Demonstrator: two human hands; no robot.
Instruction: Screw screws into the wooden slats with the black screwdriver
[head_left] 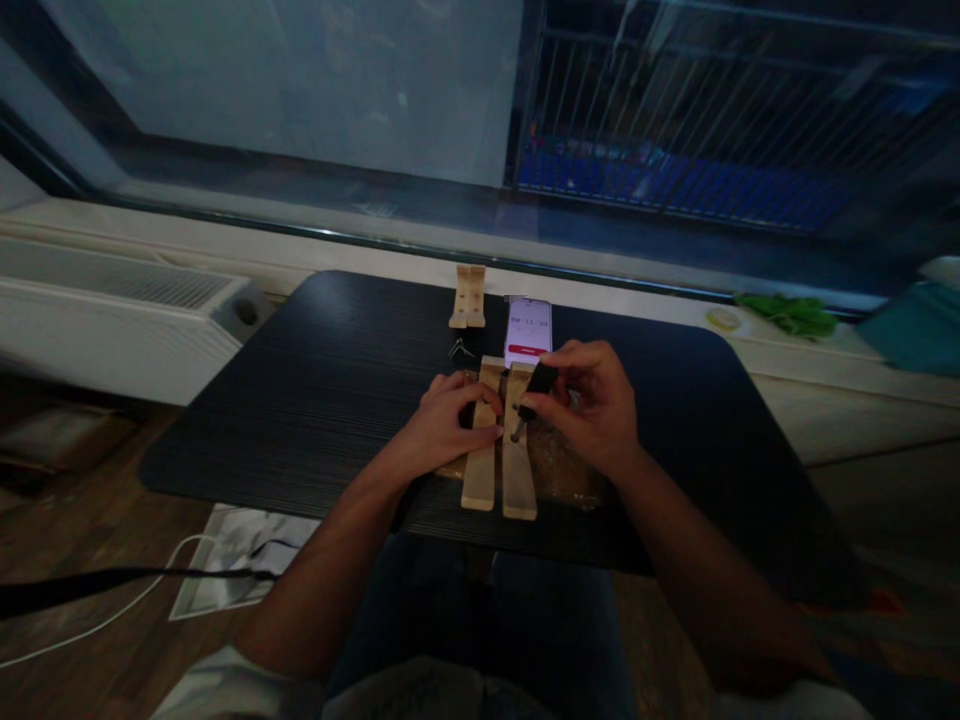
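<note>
Two pale wooden pieces (519, 485) lie side by side, their near ends flared, on a brown packet with a shiny wrapping (566, 465). My right hand (600, 405) is closed around the black handle of a screwdriver (538, 385). The tool leans, and its tip meets the right piece near a dark hole. Across the left wooden piece (478, 480) lies my left hand (457, 425), with bent index finger and thumb reaching over to its right edge. Its other fingers are partly hidden.
Behind the hands, a lit phone (528, 330) lies on the dark table (300, 400). Small metal screws (460, 348) and two wooden brackets with holes (466, 300) are left of it. A radiator (112, 300) stands left; green leaves (791, 315) lie on the sill.
</note>
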